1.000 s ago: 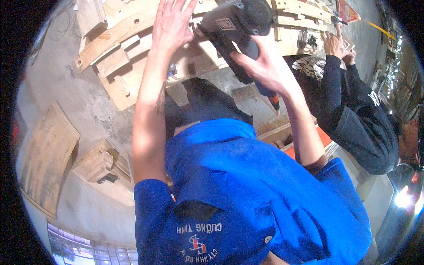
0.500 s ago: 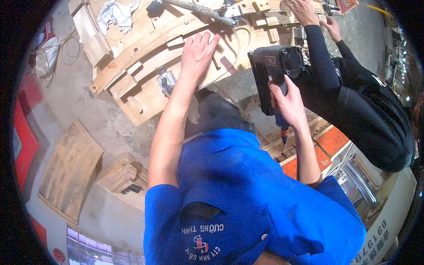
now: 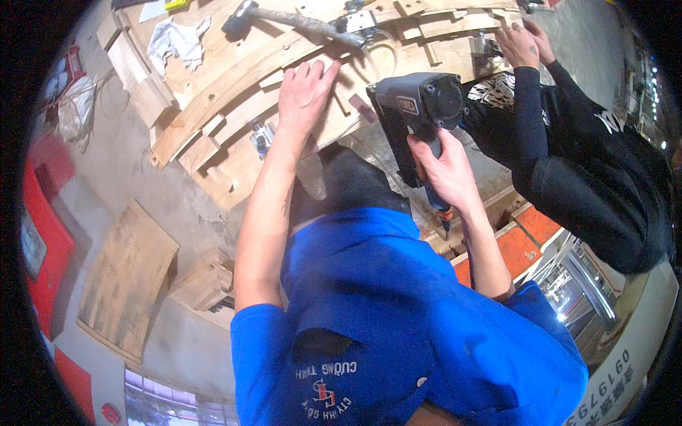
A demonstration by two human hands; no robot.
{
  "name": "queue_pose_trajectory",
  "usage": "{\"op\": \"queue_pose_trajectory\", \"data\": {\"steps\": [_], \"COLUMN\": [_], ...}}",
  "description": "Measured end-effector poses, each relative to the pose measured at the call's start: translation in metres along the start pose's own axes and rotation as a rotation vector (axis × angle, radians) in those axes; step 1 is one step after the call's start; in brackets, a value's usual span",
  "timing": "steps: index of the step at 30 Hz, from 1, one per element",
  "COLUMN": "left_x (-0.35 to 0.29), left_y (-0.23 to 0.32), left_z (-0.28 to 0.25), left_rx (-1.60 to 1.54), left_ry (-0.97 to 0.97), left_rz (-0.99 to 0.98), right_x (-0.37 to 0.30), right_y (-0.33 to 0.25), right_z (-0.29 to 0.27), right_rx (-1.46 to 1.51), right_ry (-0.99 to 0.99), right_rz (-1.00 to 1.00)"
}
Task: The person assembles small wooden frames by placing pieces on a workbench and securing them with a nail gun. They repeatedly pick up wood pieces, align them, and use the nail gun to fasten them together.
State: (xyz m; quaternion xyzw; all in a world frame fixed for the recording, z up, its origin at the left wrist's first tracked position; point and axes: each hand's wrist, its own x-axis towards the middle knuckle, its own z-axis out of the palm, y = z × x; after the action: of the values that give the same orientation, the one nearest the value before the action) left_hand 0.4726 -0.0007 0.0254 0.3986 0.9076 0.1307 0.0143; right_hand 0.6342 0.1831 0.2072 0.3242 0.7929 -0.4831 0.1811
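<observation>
My right hand (image 3: 447,170) is wrapped round the handle of a black pneumatic nail gun (image 3: 420,99). A hose fitting hangs below the grip, and the tool is held apart from the bench, above its near edge. My left hand (image 3: 307,99) lies on a curved wooden piece (image 3: 249,117), its fingers stretched toward a longer curved wooden rail (image 3: 234,84). Its palm side is hidden. A metal toggle clamp (image 3: 262,138) is fixed to the board beside my left wrist. Beyond my left hand, a hammer (image 3: 298,23) rests across the rail.
A co-worker in black sleeves (image 3: 529,106) stands at the right, both hands by the bench's far end. A white cloth (image 3: 177,46) lies on the bench (image 3: 217,181). A curved wooden panel (image 3: 131,277) and stacked wood pieces (image 3: 206,280) are at the lower left.
The nail gun and my right hand have moved slightly left. My left hand remains on the wood. The co-worker's hands have come nearer and closer together, and more of the hammer shows.
</observation>
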Motion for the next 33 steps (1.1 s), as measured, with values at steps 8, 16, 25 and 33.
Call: {"op": "queue_pose_trajectory", "data": {"steps": [8,16,25,33], "left_x": [-0.042,-0.066,-0.075,-0.089], "left_y": [0.065,0.113,0.116,0.118], "left_z": [-0.100,-0.151,-0.171,-0.188], "left_rx": [-0.503,-0.640,-0.586,-0.573], "left_ry": [0.160,0.236,0.313,0.330], "left_rz": [-0.094,-0.306,-0.481,-0.558], "right_x": [0.015,0.033,0.021,0.013], "right_y": [-0.038,-0.062,-0.067,-0.060], "right_z": [-0.041,-0.032,-0.012,0.002], "right_rx": [0.785,1.205,1.341,1.511], "right_ry": [-0.107,-0.200,-0.218,-0.369], "right_rz": [0.087,-0.035,-0.136,-0.206]}}
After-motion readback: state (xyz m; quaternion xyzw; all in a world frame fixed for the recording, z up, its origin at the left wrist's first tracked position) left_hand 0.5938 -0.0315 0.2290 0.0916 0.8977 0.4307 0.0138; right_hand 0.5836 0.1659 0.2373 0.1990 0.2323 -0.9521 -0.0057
